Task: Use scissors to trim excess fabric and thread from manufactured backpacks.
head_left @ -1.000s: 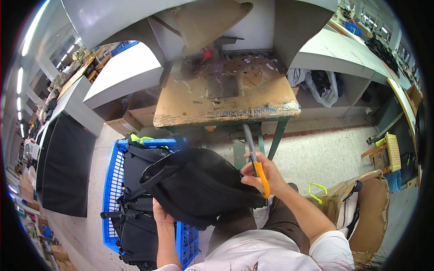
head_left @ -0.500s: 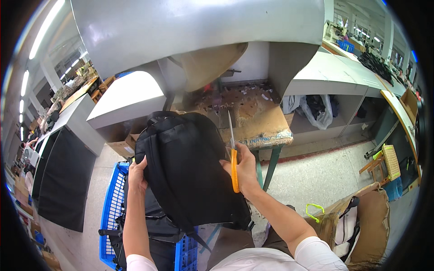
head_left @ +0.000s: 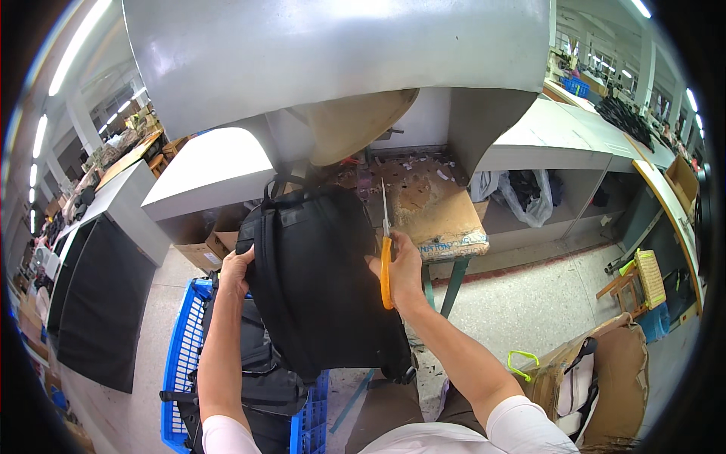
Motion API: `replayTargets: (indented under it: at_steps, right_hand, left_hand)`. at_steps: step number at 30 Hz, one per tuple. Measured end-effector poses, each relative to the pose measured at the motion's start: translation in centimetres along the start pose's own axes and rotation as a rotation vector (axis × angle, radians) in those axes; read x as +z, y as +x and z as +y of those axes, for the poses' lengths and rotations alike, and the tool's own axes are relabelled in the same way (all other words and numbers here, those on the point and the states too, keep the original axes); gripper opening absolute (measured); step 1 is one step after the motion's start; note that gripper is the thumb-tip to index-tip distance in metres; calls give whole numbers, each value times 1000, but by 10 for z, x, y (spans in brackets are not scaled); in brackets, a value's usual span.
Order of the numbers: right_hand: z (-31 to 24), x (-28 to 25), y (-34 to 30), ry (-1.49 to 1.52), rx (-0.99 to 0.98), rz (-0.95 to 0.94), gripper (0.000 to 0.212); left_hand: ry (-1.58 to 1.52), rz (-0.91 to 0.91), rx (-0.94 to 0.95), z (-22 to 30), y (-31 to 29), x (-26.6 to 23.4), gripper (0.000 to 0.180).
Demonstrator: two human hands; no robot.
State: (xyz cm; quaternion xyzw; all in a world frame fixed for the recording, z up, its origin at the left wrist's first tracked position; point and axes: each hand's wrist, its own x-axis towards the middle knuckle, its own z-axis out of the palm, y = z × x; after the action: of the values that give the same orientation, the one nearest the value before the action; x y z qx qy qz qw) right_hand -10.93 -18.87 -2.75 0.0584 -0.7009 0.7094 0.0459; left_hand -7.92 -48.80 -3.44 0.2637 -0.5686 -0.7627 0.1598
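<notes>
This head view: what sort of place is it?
Probably a bag workshop or factory: a black backpack is held, black strapped goods lie in a blue crate, and white-topped worktables stand on both sides.

Scissors (head_left: pixel 386 274) are right of the backpack (head_left: pixel 333 280), crate (head_left: pixel 181 348) below, table (head_left: pixel 448 216) behind.

The black backpack (head_left: pixel 329 284), slumped sideways over the blue basket (head_left: pixel 178 340) a second ago, now stands upright, its broad face spread out and covering the left part of the worktable (head_left: pixel 446 221). The left hand (head_left: pixel 237 271) has risen to its left edge. The right hand (head_left: pixel 403 268) has lifted the scissors (head_left: pixel 386 274), whose blades now show against the tabletop. The top loop (head_left: pixel 283 178), lying flatter half a second ago, stands up.
</notes>
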Motion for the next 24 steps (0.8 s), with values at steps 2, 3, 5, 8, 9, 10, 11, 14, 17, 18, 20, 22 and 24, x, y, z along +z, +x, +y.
replayTargets:
  at_steps: [2,3,5,8,9,10,11,14,17,18,20,22,24]
  right_hand:
    - [4,-1,-3,55,22,-17,48]
    - [9,0,-4,53,29,-15,48]
    - [21,-2,-12,65,-44,44,50]
    - [24,-21,-31,189,-17,-12,48]
    - [22,-31,-36,179,6,-1,48]
    - [18,-46,-43,191,89,-79,47]
    - [8,-58,-47,212,155,-162,46]
    - [-10,-94,-56,185,156,-357,46]
    - [-21,-128,-63,203,269,-453,46]
    - [-22,-138,-66,210,291,-506,46]
    - [-31,-151,-73,204,345,-507,45]
    - [-36,-160,-82,108,276,-540,45]
    - [-35,-165,-88,156,315,-534,46]
  left_hand:
    - [53,10,-11,-1,3,1,26]
    - [56,11,-18,-1,3,1,26]
    - [44,-60,-54,-2,-3,1,28]
    - [86,-85,-76,-2,-31,6,29]
    - [37,-240,-66,-7,-43,0,30]
    - [-92,-303,-123,-19,-58,-9,35]
    - [-141,-343,-138,-33,-75,-19,41]
    - [-289,-171,-286,-97,-123,-37,59]
    - [-239,-135,-292,-132,-172,-29,69]
    - [-115,-262,-186,-123,-175,-30,71]
    - [-1,-420,237,-79,-182,-5,77]
    - [-17,-469,491,-46,-166,7,85]
    - [346,-529,472,1,-178,72,92]
